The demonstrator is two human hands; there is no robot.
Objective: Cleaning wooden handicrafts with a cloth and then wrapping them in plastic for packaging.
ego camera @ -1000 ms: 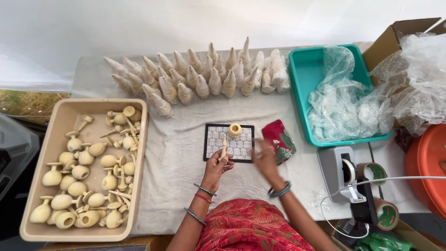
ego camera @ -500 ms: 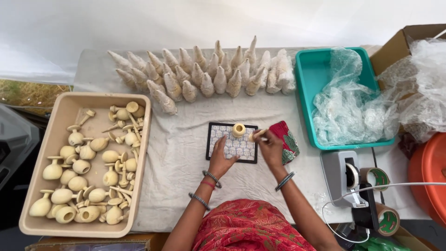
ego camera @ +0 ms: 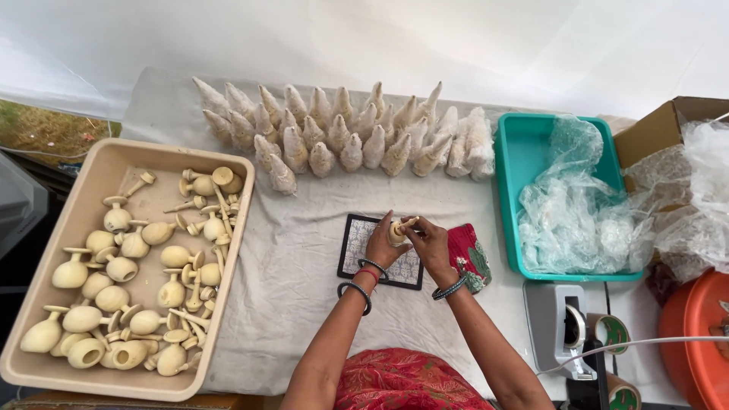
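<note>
My left hand (ego camera: 382,244) and my right hand (ego camera: 430,239) meet over a small patterned tile with a black border (ego camera: 357,247). Between them they hold a small cream wooden cup piece (ego camera: 396,230); a thin cream stick (ego camera: 408,222) in my right fingers pokes into its top. A red embroidered cloth (ego camera: 469,254) lies just right of my right hand. Both wrists wear bangles.
A beige tray (ego camera: 45,304) of several cream wooden parts sits at left. Rows of wrapped cone shapes (ego camera: 342,137) line the back. A teal bin (ego camera: 516,144) with clear plastic bags, a tape dispenser (ego camera: 562,323), a cardboard box (ego camera: 661,125) and an orange lid (ego camera: 702,334) stand at right.
The stick passed from my left hand to my right. Both hands moved up onto the cup piece on the tile and closed on it. The camera view shifted downward.
</note>
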